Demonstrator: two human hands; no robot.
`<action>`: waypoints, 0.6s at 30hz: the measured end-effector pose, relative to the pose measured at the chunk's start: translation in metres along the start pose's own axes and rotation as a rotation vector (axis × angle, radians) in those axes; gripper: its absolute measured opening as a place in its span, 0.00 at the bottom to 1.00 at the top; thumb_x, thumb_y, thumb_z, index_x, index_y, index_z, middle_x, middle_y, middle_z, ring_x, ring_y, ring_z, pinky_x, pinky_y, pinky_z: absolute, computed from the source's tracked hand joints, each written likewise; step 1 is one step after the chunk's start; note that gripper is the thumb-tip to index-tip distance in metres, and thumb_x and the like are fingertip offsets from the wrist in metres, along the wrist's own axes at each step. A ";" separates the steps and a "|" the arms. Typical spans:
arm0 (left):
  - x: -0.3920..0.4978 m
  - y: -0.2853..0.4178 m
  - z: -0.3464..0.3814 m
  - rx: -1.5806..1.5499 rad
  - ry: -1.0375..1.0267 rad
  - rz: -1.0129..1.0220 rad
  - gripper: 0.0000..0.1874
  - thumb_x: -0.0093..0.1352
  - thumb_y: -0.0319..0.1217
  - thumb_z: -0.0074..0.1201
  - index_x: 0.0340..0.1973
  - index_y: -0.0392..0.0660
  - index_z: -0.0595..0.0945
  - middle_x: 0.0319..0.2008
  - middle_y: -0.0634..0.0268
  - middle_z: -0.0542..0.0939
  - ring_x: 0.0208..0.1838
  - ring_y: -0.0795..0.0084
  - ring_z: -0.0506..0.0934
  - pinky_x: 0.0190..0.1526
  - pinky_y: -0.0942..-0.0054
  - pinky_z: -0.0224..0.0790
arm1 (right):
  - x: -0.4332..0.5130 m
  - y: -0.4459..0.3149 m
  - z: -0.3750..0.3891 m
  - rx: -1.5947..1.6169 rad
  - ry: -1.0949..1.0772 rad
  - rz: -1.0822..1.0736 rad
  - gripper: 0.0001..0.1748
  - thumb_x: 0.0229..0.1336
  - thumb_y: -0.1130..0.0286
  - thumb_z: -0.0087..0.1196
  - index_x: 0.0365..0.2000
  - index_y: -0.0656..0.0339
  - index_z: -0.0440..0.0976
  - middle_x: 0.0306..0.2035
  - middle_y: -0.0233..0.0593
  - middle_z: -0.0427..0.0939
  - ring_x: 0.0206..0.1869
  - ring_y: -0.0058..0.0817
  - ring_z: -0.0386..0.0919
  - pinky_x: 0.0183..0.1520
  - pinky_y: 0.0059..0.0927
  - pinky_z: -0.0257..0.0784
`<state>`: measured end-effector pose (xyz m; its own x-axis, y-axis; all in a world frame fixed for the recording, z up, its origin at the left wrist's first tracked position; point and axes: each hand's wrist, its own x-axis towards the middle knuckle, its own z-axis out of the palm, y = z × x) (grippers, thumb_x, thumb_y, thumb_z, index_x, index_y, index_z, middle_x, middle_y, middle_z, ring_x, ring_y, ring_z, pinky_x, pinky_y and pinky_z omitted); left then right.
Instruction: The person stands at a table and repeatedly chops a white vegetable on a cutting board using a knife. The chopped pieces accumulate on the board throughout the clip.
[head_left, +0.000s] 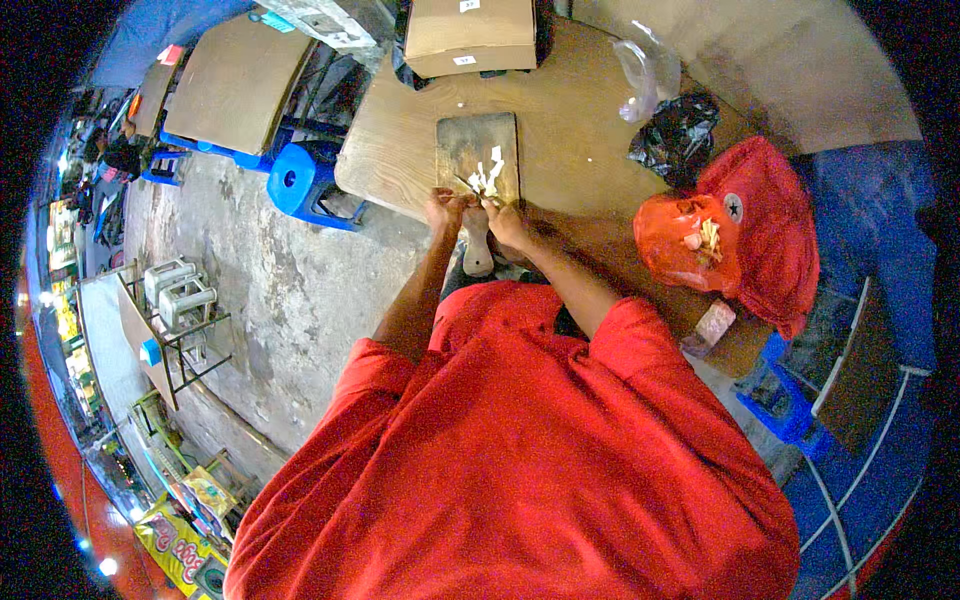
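Observation:
A wooden cutting board (476, 135) lies on the wooden table (397, 142), its handle (478, 255) pointing at me over the near edge. Several white strips (489, 176) of cut food are heaped on its near half. Beside them a narrow dark knife blade (463, 182) slants down to the fingers of my right hand (510, 223), which appears closed around its handle. My left hand (445, 208) is at the board's near left corner, its fingers pinched on a small thin pale piece. Fingers hide most of that piece and the knife's handle.
A cardboard box (471, 34) stands at the table's far side. To the right are a clear plastic bag (643, 75), a black plastic bag (679, 135), an orange plastic bag (660, 232) with pale food pieces on it, and a red bag (780, 225). A blue plastic stool (296, 180) stands left.

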<state>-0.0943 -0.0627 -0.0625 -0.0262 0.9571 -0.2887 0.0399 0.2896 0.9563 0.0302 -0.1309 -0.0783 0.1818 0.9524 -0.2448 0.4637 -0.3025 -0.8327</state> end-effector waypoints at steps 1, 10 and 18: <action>0.003 -0.002 0.001 -0.002 -0.010 0.020 0.22 0.49 0.27 0.59 0.34 0.34 0.66 0.24 0.54 0.75 0.24 0.68 0.75 0.26 0.73 0.68 | 0.003 0.006 0.003 0.093 0.014 -0.009 0.30 0.56 0.49 0.34 0.34 0.71 0.70 0.26 0.69 0.70 0.33 0.58 0.71 0.36 0.46 0.66; 0.013 0.000 -0.005 0.229 0.005 -0.103 0.23 0.45 0.27 0.63 0.33 0.36 0.68 0.27 0.56 0.74 0.23 0.69 0.74 0.26 0.74 0.68 | -0.072 -0.013 -0.059 -0.328 0.136 0.050 0.36 0.52 0.43 0.36 0.24 0.72 0.72 0.23 0.60 0.73 0.30 0.55 0.72 0.33 0.46 0.66; 0.022 0.029 -0.012 0.017 -0.546 0.008 0.14 0.54 0.21 0.52 0.34 0.36 0.66 0.29 0.53 0.77 0.28 0.64 0.77 0.29 0.71 0.71 | -0.069 -0.008 -0.091 0.032 -0.115 0.111 0.32 0.54 0.44 0.37 0.20 0.66 0.71 0.10 0.40 0.68 0.13 0.29 0.66 0.19 0.33 0.63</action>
<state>-0.1055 -0.0331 -0.0408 0.4966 0.8257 -0.2675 0.0539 0.2783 0.9590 0.0928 -0.1980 -0.0091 0.1294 0.9116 -0.3902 0.4181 -0.4070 -0.8121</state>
